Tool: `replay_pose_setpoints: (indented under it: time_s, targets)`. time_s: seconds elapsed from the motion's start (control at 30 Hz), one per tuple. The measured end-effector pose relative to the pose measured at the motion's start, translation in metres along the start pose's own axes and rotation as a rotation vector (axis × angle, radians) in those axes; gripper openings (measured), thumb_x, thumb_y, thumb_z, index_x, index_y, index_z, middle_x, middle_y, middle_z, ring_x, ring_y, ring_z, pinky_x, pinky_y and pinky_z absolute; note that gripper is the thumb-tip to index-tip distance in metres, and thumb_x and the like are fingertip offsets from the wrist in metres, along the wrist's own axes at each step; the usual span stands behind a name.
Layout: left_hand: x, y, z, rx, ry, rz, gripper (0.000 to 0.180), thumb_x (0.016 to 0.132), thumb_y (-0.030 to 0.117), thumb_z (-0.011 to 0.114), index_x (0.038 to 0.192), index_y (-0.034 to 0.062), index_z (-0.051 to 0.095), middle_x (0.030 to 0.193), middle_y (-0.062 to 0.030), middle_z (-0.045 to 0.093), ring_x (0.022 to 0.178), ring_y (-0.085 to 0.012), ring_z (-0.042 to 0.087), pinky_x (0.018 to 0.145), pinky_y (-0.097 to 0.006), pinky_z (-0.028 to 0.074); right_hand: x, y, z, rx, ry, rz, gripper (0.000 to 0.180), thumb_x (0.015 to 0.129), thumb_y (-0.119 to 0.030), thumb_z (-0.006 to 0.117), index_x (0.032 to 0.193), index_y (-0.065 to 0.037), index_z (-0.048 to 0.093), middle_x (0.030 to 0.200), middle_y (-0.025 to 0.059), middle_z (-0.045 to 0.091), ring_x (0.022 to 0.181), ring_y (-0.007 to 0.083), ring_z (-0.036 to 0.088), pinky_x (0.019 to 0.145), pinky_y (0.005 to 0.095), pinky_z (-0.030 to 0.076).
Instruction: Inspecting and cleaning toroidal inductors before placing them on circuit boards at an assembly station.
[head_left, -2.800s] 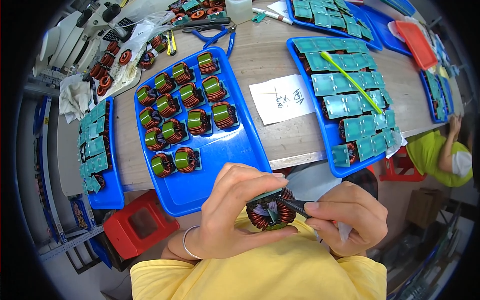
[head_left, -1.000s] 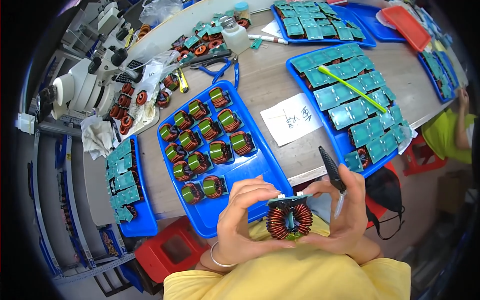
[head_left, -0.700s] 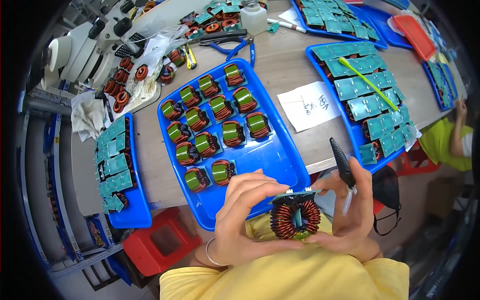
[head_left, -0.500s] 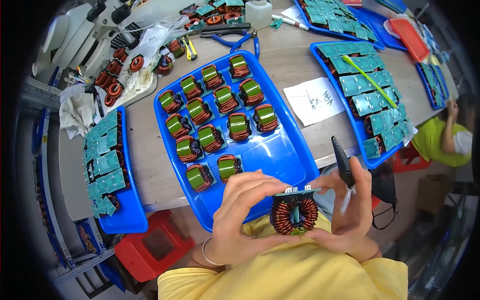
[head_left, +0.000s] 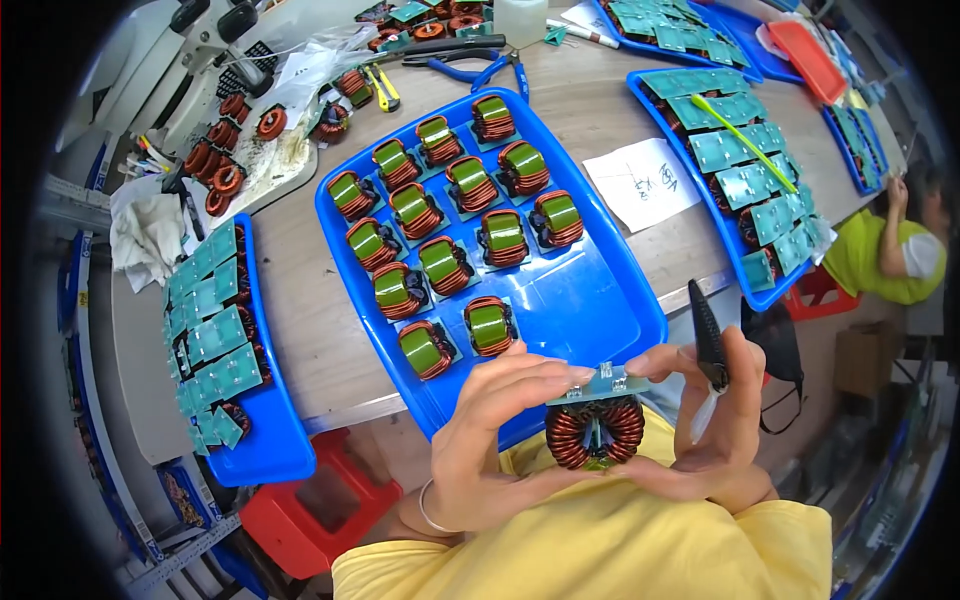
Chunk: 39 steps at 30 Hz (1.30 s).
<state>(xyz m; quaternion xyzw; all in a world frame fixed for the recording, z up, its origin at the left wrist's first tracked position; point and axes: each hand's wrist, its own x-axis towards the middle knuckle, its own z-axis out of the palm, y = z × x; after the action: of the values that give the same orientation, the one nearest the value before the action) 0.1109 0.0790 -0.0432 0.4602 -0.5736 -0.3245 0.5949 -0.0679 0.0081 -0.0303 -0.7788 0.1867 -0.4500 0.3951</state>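
Between my two hands, close to my yellow shirt, is a copper-wound toroidal coil (head_left: 570,435) fixed under a small green circuit board (head_left: 592,386) with metal terminals on top. My left hand (head_left: 490,430) pinches its left side, fingers on the board and thumb at the coil's base. My right hand (head_left: 715,430) grips the right side the same way. Tucked between the right hand's fingers is a black-handled tool (head_left: 706,335) with a clear tip; its kind I cannot make out. Just beyond, a blue tray (head_left: 570,325) carries rows of coils with green tape (head_left: 493,325).
Left and right stand blue trays (head_left: 262,445) (head_left: 752,292) of board-topped coils, a yellow-green stick (head_left: 745,143) lying on the right one. A paper sheet (head_left: 640,185), blue pliers (head_left: 480,72) and a yellow cutter (head_left: 382,88) lie on the table. Red stools (head_left: 290,520) stand below; another person (head_left: 880,255) sits at right.
The held board has tilted, showing more of its top face and terminals. Both hands still grip the coil. The view has shifted slightly, moving the trays within the picture.
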Motion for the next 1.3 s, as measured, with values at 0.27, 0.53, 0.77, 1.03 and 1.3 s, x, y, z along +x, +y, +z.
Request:
replay_pose_setpoints:
  time_s: [0.27,0.53,0.77,1.03,1.3]
  targets:
    - [0.004,0.003,0.03,-0.271,-0.007,-0.109,0.069,0.056,0.006,0.084,0.113,0.0023,0.046,0.111,-0.0137,0.055,0.107,-0.0246,0.052,0.101,-0.048,0.028,-0.004,-0.004,-0.028,0.057,-0.037,0.167,0.12,0.048,-0.018,0.089,0.14,-0.001,0.014,0.117,0.0083,0.036,0.095,0.0253,0.055,0.073,0.0342,0.038]
    - [0.035,0.006,0.086,-0.262,-0.228,-0.209,0.078,0.058,0.003,0.082,0.124,-0.006,0.041,0.115,-0.0153,0.047,0.109,-0.0248,0.048,0.095,-0.036,0.038,-0.025,0.005,-0.087,-0.018,0.053,0.147,0.115,0.053,-0.02,0.088,0.138,0.002,0.014,0.115,0.0108,0.034,0.093,0.0228,0.056,0.07,0.0308,0.04]
    - [0.057,0.009,0.128,-0.098,-0.36,-0.21,0.07,0.058,0.003,0.08,0.119,-0.0081,0.048,0.118,-0.018,0.046,0.109,-0.026,0.047,0.093,-0.033,0.039,-0.041,0.014,-0.118,-0.044,0.329,0.107,0.077,0.061,-0.011,0.082,0.123,0.009,0.042,0.109,0.0159,0.05,0.093,0.0235,0.053,0.073,0.028,0.045]
    - [0.058,0.012,0.144,-0.07,-0.367,-0.17,0.063,0.06,0.003,0.079,0.115,-0.0071,0.05,0.118,-0.0196,0.045,0.109,-0.028,0.049,0.096,-0.037,0.038,-0.043,0.019,-0.139,-0.137,0.316,-0.098,0.071,0.064,-0.017,0.078,0.121,0.009,0.045,0.108,0.0171,0.052,0.09,0.0252,0.054,0.07,0.0346,0.043]
    - [0.053,0.008,0.134,0.43,-0.178,0.2,0.066,0.055,0.021,0.085,0.114,0.0098,0.056,0.12,-0.0132,0.043,0.118,-0.033,0.039,0.098,-0.048,0.031,-0.031,0.028,-0.132,-0.084,0.132,0.023,0.093,0.057,-0.02,0.085,0.13,0.007,0.032,0.118,0.0172,0.039,0.092,0.0245,0.059,0.077,0.0307,0.049]
